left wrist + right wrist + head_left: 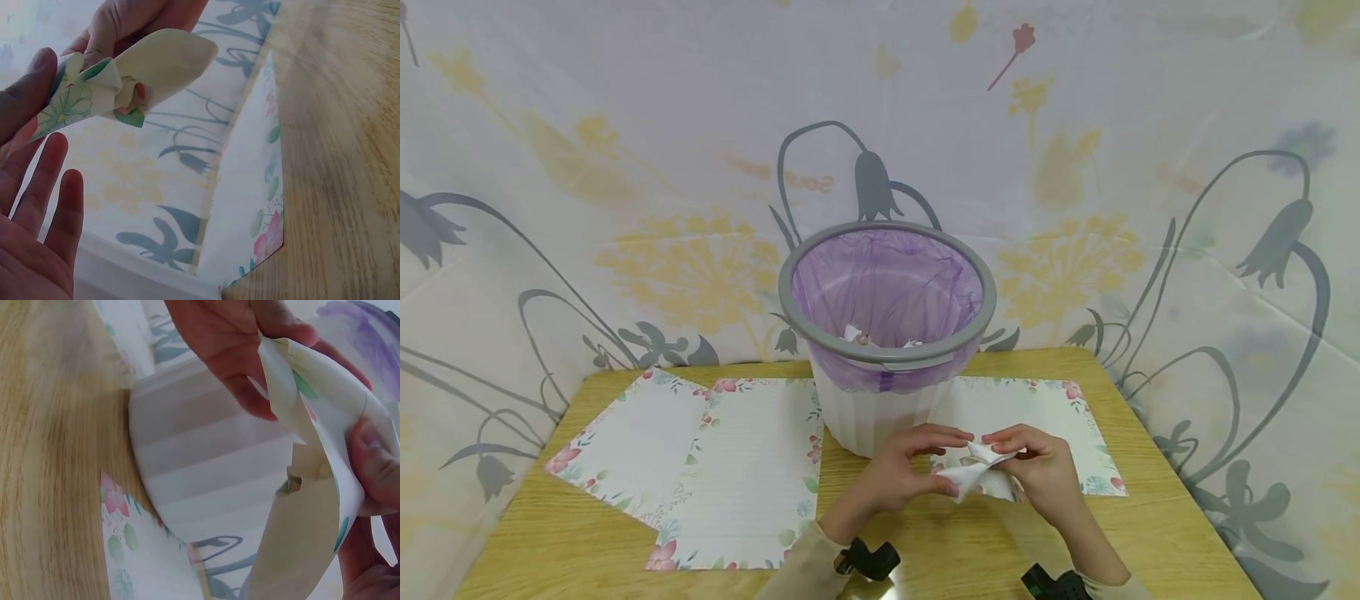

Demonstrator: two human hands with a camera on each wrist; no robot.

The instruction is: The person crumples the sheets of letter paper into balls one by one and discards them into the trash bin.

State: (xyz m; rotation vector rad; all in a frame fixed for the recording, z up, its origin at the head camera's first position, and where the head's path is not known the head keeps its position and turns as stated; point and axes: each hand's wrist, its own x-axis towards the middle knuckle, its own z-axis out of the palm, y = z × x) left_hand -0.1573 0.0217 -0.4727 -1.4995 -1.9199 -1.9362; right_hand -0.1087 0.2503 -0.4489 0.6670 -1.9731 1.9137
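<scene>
In the head view a crumpled sheet of floral-bordered paper (973, 473) is held in front of the bin, between both hands. My left hand (891, 472) grips its left end between thumb and fingers. At the other end my right hand (1043, 468) pinches it with thumb and fingertips. Both wrist views show the crumpled paper (134, 84) bent and folded, with leaves and flowers printed on it. In the right wrist view the paper (300, 531) has a jagged, folded edge near its middle.
A white bin (857, 417) with a grey rim (790, 292) and purple liner (887, 283) stands behind the hands. White scraps (852, 333) lie inside. Two overlapping floral sheets (752, 475) lie left on the wooden table (587, 542); another sheet (1037, 417) lies right.
</scene>
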